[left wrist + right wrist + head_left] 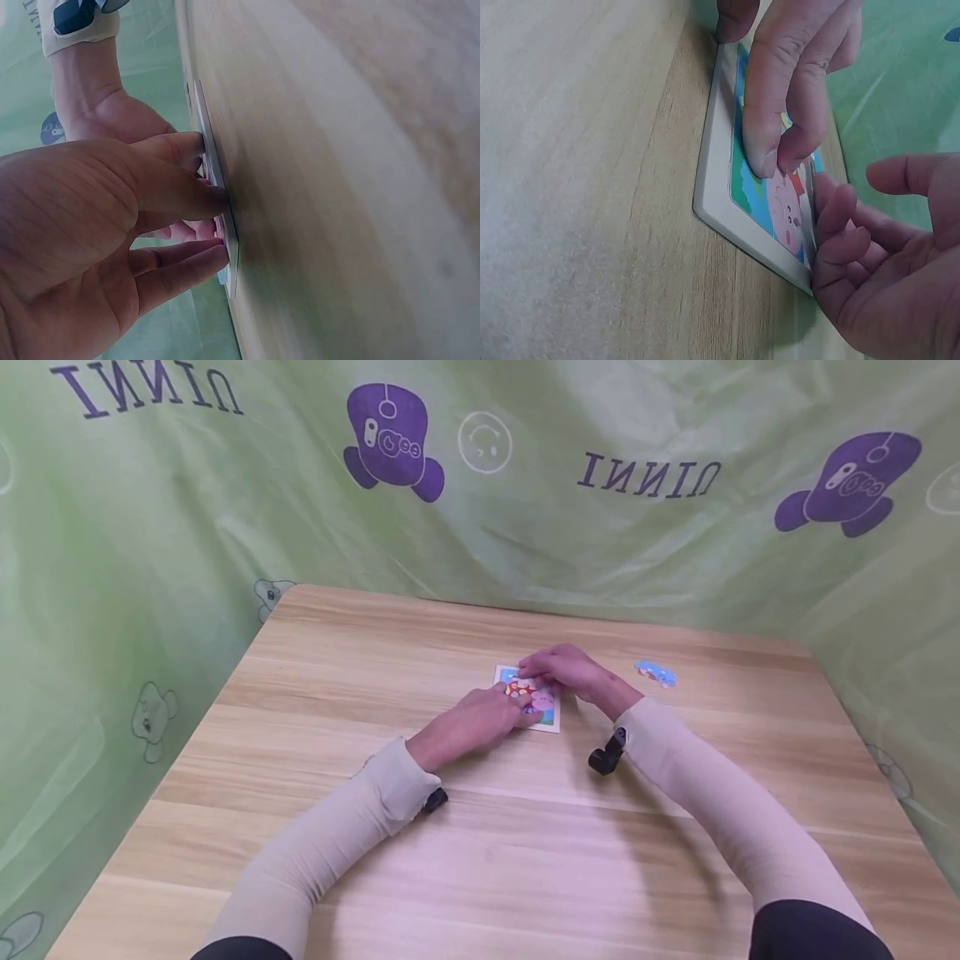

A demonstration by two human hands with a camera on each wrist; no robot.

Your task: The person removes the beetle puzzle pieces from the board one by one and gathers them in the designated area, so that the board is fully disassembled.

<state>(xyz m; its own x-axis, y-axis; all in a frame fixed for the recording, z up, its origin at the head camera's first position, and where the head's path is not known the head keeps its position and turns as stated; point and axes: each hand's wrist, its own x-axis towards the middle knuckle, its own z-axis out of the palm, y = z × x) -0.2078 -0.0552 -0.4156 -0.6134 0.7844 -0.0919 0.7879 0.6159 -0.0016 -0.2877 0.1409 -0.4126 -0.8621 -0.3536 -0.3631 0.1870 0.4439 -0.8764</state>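
Note:
A small picture puzzle (546, 703) in a pale frame (714, 196) lies flat on the wooden table, showing a pink pig face, red, yellow and blue. My left hand (483, 717) reaches over its near-left side. In the right wrist view, the fingertips (761, 154) of that hand press down on the picture, and its thumb is by the frame's edge. Against the opposite edge rests my right hand (567, 670), fingers loosely bent and thumb lifted away from the board. Both hands hide part of the picture.
A loose blue puzzle piece (656, 674) with a bit of red lies to the right of my right hand. Behind the wooden table (360, 643) hangs a green printed curtain (525, 543), which also runs down both sides.

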